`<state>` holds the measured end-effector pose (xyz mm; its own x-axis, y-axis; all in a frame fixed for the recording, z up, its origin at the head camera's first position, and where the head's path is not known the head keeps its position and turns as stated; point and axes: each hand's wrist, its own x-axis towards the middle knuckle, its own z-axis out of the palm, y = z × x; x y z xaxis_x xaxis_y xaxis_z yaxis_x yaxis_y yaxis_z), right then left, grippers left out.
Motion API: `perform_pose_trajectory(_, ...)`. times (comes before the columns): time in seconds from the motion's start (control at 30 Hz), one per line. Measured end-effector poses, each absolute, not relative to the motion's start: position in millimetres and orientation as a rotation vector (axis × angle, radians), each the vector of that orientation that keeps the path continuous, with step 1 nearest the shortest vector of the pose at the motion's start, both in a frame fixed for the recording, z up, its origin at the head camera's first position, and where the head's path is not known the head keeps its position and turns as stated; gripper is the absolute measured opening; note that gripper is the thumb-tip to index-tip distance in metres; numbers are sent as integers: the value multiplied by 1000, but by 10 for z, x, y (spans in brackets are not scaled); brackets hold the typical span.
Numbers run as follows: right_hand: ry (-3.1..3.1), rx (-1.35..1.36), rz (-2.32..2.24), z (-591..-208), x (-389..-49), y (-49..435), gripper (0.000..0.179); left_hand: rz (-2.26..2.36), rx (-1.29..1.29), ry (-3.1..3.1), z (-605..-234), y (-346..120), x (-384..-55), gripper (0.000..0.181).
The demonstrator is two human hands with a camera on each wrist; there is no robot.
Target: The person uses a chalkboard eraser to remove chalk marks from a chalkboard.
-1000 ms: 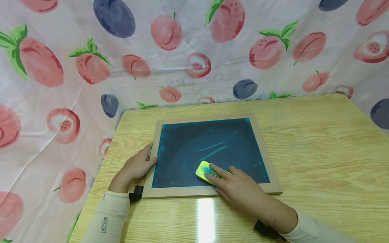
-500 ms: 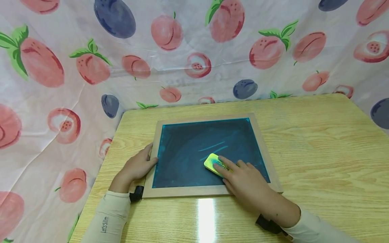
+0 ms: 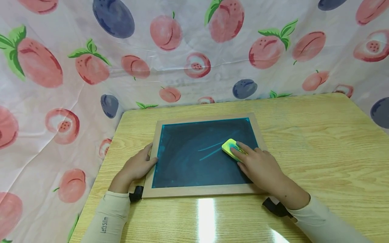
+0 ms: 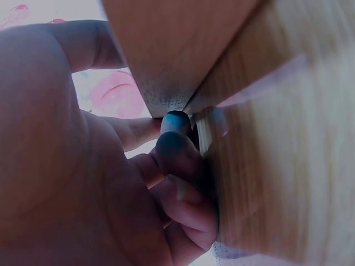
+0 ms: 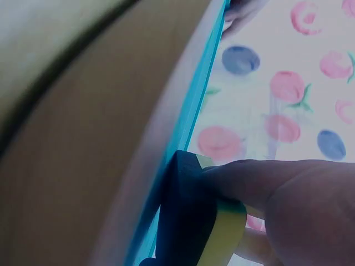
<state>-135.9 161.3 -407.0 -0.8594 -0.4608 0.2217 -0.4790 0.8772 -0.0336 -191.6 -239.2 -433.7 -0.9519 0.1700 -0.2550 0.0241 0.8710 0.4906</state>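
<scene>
The right hand (image 3: 262, 168), its forearm angling in from the lower right, pinches a yellow block-shaped eraser with a dark underside (image 3: 228, 145), two fingers laid along its top and the thumb at its side. The left hand (image 3: 136, 166) grips the left rail of a dark chalkboard in a pale wooden frame (image 3: 182, 172), thumb over the top, fingers curled below. The eraser sits on the board's right half, beside two blue strokes (image 3: 210, 154). Around lies a light wood-grain table (image 3: 319, 141).
</scene>
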Motion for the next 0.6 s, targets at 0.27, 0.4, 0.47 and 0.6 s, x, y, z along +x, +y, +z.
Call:
perform_pose_trajectory(0.27, -2916, 615, 128, -4031, -1456, 1721, 49, 738, 147, 2740, -4336, -2396, -1912, 73)
perform_pose_trajectory(0.4, -2928, 594, 136, -4034, -1471, 1743, 49, 728, 151, 2748, -4336, -2397, -1918, 72)
perform_pose_trajectory(0.47, -2934, 592, 145, -4038, -1475, 1748, 49, 727, 152, 2749, -4339, -2399, -1921, 72)
perform_pose_trajectory(0.6, -2943, 607, 162, -4049, -1482, 1743, 49, 731, 149, 2741, -4349, -2399, -1921, 73)
